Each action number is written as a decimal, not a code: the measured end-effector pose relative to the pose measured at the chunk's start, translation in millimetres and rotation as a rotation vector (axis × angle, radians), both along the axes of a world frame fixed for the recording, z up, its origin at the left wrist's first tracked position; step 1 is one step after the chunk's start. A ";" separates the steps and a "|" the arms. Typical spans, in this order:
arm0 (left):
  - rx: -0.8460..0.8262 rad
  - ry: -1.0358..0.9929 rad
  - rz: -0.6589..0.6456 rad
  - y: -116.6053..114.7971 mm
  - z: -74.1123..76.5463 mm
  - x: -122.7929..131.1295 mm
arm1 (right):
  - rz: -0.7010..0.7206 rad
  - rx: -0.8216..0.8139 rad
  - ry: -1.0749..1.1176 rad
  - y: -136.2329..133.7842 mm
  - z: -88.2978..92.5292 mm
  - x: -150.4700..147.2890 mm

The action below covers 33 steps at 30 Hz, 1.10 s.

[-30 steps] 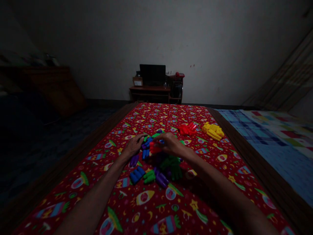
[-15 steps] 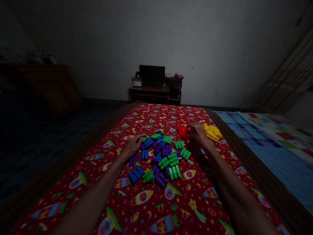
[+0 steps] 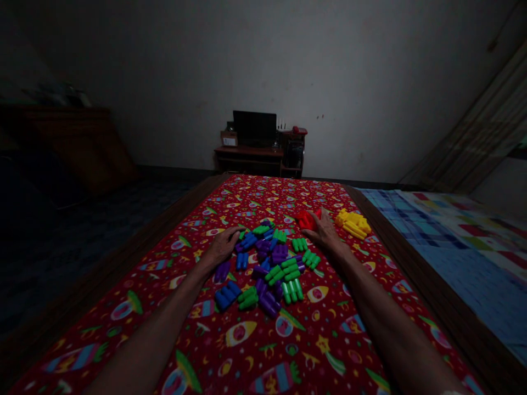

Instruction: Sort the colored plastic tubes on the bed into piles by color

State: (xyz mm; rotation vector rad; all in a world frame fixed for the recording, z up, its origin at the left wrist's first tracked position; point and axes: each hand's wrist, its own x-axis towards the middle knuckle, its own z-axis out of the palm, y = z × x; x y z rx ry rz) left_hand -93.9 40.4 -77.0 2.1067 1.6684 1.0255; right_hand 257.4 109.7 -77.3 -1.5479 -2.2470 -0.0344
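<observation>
Several green, blue and purple plastic blocks lie loosely spread on a red patterned cloth [image 3: 242, 332]. My left hand [image 3: 224, 242] rests at the left edge of this spread, its fingers close together beside a blue block [image 3: 249, 241]; what they hold, if anything, is hidden. My right hand [image 3: 325, 231] lies against the right side of a small heap of red blocks [image 3: 307, 220], thumb and fingers apart around it. To the right of that hand sits a pile of yellow blocks [image 3: 353, 224]. Green blocks [image 3: 292, 291] are nearest on the right of the spread.
Beyond the cloth's far end stands a desk [image 3: 249, 151] with a black monitor [image 3: 254, 127]. A wooden cabinet [image 3: 78, 145] is at the left. Along the right lies a checkered blue bedspread [image 3: 415, 225]. Brown edging [image 3: 415, 280] borders the cloth.
My right hand has turned and spread against the red heap, uncovering more of the yellow pile. My left hand has hardly moved. The view has shifted slightly.
</observation>
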 end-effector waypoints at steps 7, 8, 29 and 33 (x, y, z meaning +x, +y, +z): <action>-0.004 0.005 0.013 2.4 -2.3 -1.1 | -0.093 0.051 0.024 -1.0 11.2 -15.7; 0.001 0.005 0.016 2.4 -2.2 -1.1 | -0.106 0.050 0.022 -2.3 13.3 -20.1; -0.038 0.013 0.015 0.2 1.1 -3.4 | -0.246 -0.035 0.090 33.7 14.6 -40.5; -0.034 0.015 0.023 1.2 -0.8 -4.3 | -0.256 -0.036 0.076 39.2 15.2 -38.8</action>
